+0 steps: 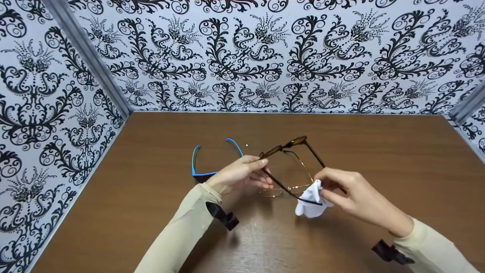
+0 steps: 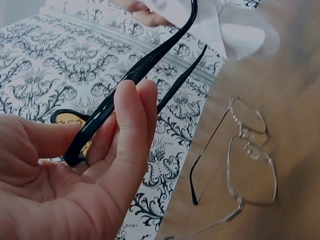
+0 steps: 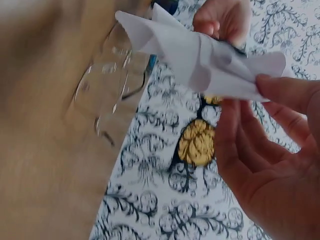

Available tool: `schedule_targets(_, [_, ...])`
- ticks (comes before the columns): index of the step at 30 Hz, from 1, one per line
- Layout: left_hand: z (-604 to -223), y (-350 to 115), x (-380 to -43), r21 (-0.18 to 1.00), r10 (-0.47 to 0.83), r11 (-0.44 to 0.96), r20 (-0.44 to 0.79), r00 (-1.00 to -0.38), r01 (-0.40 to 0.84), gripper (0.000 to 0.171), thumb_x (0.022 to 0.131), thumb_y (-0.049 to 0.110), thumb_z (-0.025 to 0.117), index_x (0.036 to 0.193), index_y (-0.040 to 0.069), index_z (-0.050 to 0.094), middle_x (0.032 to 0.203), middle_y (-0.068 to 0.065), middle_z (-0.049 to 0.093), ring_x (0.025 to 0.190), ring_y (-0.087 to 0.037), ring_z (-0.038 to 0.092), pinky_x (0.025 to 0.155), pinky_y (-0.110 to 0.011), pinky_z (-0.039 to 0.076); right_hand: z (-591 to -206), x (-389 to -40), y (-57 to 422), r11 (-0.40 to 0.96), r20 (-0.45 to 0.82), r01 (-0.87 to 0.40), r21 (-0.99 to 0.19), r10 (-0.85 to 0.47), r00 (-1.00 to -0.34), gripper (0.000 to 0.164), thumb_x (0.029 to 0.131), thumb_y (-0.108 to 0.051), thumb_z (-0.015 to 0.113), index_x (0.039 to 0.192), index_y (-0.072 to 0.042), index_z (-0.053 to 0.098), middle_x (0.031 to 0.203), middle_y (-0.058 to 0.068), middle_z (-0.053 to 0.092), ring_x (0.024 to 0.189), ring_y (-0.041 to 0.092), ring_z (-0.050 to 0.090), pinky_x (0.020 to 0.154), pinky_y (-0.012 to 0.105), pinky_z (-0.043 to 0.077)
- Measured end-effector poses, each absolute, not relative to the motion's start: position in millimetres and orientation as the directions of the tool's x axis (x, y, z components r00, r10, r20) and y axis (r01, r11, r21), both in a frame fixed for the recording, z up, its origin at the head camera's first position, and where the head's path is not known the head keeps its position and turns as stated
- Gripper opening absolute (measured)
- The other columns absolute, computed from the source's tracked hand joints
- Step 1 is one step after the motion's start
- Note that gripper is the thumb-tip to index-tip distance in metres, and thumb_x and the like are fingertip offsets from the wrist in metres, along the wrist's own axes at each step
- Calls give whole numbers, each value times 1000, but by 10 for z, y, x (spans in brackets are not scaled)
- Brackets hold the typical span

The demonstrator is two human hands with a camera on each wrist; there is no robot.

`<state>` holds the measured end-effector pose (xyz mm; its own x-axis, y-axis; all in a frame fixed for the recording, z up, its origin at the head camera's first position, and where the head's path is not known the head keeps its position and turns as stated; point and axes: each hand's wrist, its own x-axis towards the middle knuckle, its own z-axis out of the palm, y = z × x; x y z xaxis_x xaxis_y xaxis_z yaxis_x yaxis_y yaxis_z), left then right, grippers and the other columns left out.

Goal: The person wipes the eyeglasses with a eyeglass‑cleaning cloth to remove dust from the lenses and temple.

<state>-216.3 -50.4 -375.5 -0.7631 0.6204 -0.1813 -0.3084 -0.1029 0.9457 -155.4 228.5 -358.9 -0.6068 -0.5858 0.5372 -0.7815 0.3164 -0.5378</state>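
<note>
My left hand (image 1: 244, 173) holds dark-framed glasses with amber lenses (image 1: 272, 152), pinching one temple near its hinge between thumb and fingers. In the left wrist view that black temple (image 2: 145, 64) runs up past the fingertips. My right hand (image 1: 354, 193) pinches a white cloth (image 1: 311, 206) between thumb and fingers. The cloth hangs by the near temple's tip; whether they touch, I cannot tell. The right wrist view shows an amber lens (image 3: 197, 142) beyond the folded cloth (image 3: 192, 55). Below the held pair, thin wire-rimmed glasses (image 2: 228, 167) lie on the table.
Blue-armed glasses (image 1: 193, 163) with a dark front rest on the brown wooden table (image 1: 151, 151), left of my left hand and partly behind it. White walls (image 1: 246, 57) with a black scroll pattern stand at the back and sides. A black strap mount (image 1: 222, 216) sits on each wrist.
</note>
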Motion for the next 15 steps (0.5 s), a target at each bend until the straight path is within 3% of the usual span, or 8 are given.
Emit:
schedule_targets(6, [-3751,-401,-2096,938,631,-123,-177,-755,-323,27,104,10,39,94,-9,55,76,-14,65,70,-20,68,78,-35,57,-3578,-1510,2123,343,417,-644,-684,-541,-731,24,85,11,62,100,-7,61,86,0,66,73,13,67,61,27,57])
schedule_targets(10, [-3757,-332,-2048,933,628,-139,-177,-758,-332,31,105,11,38,109,-17,52,77,-15,63,70,-19,67,76,-32,57,-3568,-1535,2020,338,430,-629,-700,-504,-749,21,86,10,62,100,-6,61,88,2,67,75,16,68,63,28,58])
schedule_targets(15, [-3764,-263,-1995,928,623,-150,-180,-761,-342,34,105,12,40,124,-14,48,73,-13,64,66,-19,67,74,-32,58,-3559,-1584,1886,334,433,-608,-721,-468,-771,18,86,9,63,99,-3,61,92,3,67,78,18,68,69,28,58])
